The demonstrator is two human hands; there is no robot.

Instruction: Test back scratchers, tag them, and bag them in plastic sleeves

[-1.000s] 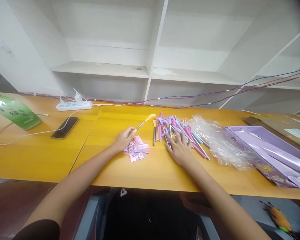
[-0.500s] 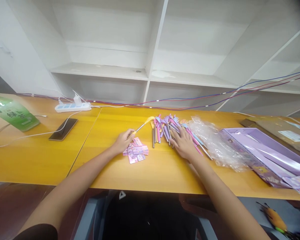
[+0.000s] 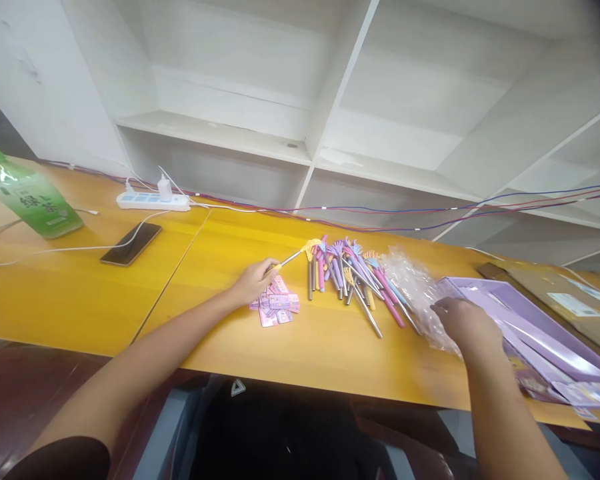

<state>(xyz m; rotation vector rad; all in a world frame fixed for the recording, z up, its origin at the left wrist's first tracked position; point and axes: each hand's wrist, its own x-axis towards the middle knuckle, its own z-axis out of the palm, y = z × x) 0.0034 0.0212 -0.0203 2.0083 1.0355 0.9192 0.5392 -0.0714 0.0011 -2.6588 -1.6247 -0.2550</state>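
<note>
My left hand is closed round the handle of a yellow back scratcher, its hand-shaped head pointing to the upper right. Just below that hand lies a loose heap of small pink and purple cards. A pile of back scratchers in pink, purple, blue and yellow with metal rods fills the middle of the table. To its right, my right hand is over a heap of clear plastic bags, fingers curled and pinched at the film; the palm side is hidden.
An open purple box and a flat brown carton occupy the right side. On the left are a green bottle, a phone and a white power strip. Cables run along the back below white shelves.
My right hand has left the back scratcher pile and moved right to the plastic bags. My left hand still holds the yellow back scratcher. The camera view has tilted slightly.
</note>
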